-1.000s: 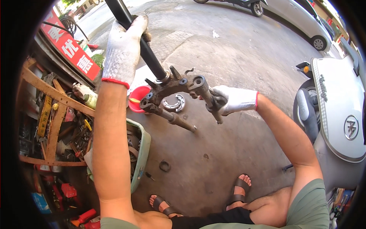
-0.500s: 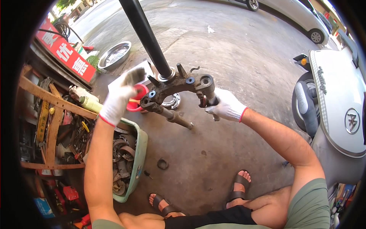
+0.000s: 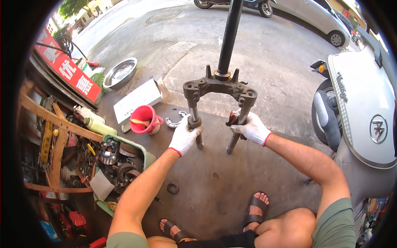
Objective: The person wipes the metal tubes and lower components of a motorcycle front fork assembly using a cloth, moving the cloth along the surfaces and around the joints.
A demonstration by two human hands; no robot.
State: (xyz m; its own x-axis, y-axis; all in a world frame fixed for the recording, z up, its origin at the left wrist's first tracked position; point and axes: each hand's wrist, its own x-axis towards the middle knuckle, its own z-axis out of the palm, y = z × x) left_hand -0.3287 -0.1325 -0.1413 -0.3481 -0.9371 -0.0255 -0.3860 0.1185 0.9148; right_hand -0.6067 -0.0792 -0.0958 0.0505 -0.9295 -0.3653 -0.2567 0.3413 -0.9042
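A greasy scooter front fork (image 3: 211,84) stands before me, its long black steering stem (image 3: 230,39) rising past the upper edge. My left hand (image 3: 184,136), in a white glove with a red cuff, is closed round the left leg (image 3: 193,108) at its collar. On the right leg (image 3: 231,144), my right hand (image 3: 253,129), gloved alike, is closed just below the crown. A small dark-red piece (image 3: 233,119) shows beside my right fingers. Both lower leg ends point down toward the floor; whether they touch it I cannot tell.
Left of the fork are a pink-red bucket (image 3: 142,126), a white box (image 3: 136,99) and curved brake shoes (image 3: 175,120). A green tub (image 3: 149,158) of old parts sits near my left arm. A dark ring (image 3: 173,188) lies on the floor. At right stands a silver scooter (image 3: 359,95).
My left hand has come down and right, from open beside the fork onto its left leg. The fork has swung more upright, facing me, with my right hand still on it.
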